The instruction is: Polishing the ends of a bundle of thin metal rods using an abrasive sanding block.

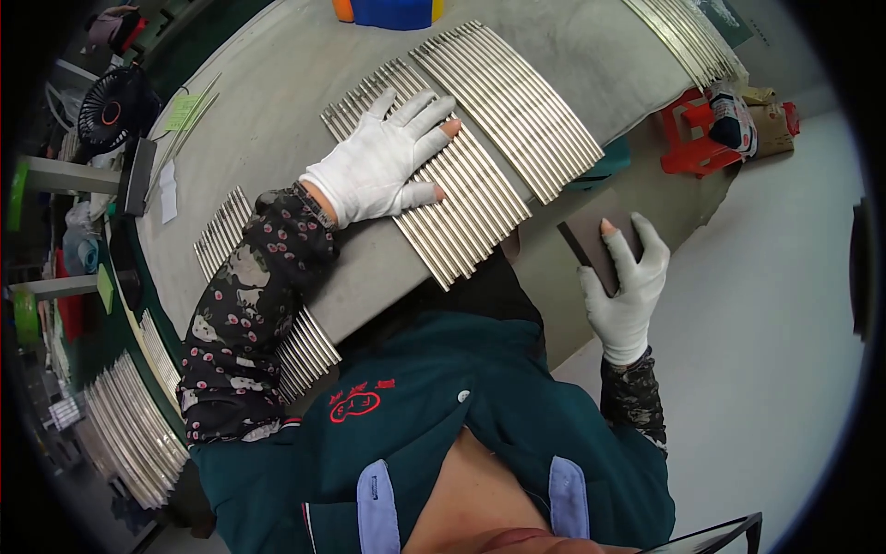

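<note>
My left hand, in a white glove with some bare fingertips, lies flat with fingers spread on a row of shiny metal rods. These rods lie side by side on the grey-covered table. A second row of metal rods sits just beyond it, a narrow gap between them. Off the table's right edge, my right hand, gloved the same way, is raised. Between its thumb and fingers it grips a flat brownish-grey pad with a dark edge. The pad's exact kind is unclear, and it touches no rods.
More metal rods lie partly under my left forearm, and another bundle is at the far right. A black fan stands at the left. A red stool holding packages is beyond the right table edge. A blue-and-orange object sits at the far edge.
</note>
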The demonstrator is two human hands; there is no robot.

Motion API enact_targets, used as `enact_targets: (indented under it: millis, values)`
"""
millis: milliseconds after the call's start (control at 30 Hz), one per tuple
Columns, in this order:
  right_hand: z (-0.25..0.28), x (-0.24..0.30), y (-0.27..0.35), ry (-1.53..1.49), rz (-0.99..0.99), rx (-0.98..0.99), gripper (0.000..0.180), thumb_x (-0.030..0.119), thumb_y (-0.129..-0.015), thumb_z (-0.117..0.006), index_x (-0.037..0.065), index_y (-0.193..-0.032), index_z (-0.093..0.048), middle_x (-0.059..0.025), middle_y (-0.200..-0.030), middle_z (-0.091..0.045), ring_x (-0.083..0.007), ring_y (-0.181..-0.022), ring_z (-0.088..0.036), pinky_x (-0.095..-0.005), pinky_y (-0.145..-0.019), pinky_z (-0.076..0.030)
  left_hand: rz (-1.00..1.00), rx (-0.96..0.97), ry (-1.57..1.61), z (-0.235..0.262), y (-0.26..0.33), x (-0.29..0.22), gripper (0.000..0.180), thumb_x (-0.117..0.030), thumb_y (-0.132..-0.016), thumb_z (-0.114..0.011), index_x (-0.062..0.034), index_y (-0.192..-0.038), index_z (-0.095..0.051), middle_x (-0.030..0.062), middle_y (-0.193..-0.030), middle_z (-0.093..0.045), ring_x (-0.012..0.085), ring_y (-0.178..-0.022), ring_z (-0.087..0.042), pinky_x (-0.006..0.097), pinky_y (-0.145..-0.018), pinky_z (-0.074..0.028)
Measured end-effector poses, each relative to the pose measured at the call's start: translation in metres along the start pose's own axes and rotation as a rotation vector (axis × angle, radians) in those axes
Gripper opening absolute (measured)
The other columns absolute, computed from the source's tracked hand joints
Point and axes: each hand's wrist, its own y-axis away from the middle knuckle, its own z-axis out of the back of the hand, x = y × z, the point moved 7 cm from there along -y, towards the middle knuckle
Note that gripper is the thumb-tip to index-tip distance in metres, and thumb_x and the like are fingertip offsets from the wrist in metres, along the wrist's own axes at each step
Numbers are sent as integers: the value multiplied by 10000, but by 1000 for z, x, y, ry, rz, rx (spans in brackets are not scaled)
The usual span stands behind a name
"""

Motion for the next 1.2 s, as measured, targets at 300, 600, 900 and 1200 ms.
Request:
enact_targets:
  millis: [300, 600, 900, 1200]
  values:
    - [-25, 52, 37, -124, 0, 163, 635, 155, -557, -796, 143, -1163, -607, -200, -1268, -445, -353, -1060, -478, -427, -885, -411, 22, -183, 13, 14, -4, 21, 783, -672, -918, -235, -120, -1473, -270, 178, -1525, -237, 381, -1400, -239, 591, -1126, -138]
    - [-34, 56, 25, -130, 7, 126, 628, 158, -556, -798, 143, -1155, -609, -198, -1262, -451, -349, -1060, -481, -433, -888, -414, 80, -78, -50, -4, 21, 33, 715, -612, -947, -254, -157, -1497, -213, 204, -1514, -236, 394, -1390, -238, 578, -1122, -157]
    - [-36, 74, 33, -171, 11, 178, 665, 164, -533, -802, 154, -1168, -606, -203, -1264, -453, -355, -1050, -491, -435, -879, -422, 61, -114, -57, -6, 21, 33, 721, -621, -947, -212, -156, -1498, -205, 215, -1518, -222, 405, -1383, -247, 584, -1120, -149]
    - [-16, 51, 26, -201, -6, 85, 617, 111, -598, -740, 100, -1200, -605, -245, -1268, -458, -390, -1086, -501, -443, -913, -438, 117, -118, -100, 29, 72, 22, 781, -683, -914, -219, -170, -1502, -208, 192, -1534, -202, 395, -1408, -202, 576, -1130, -122]
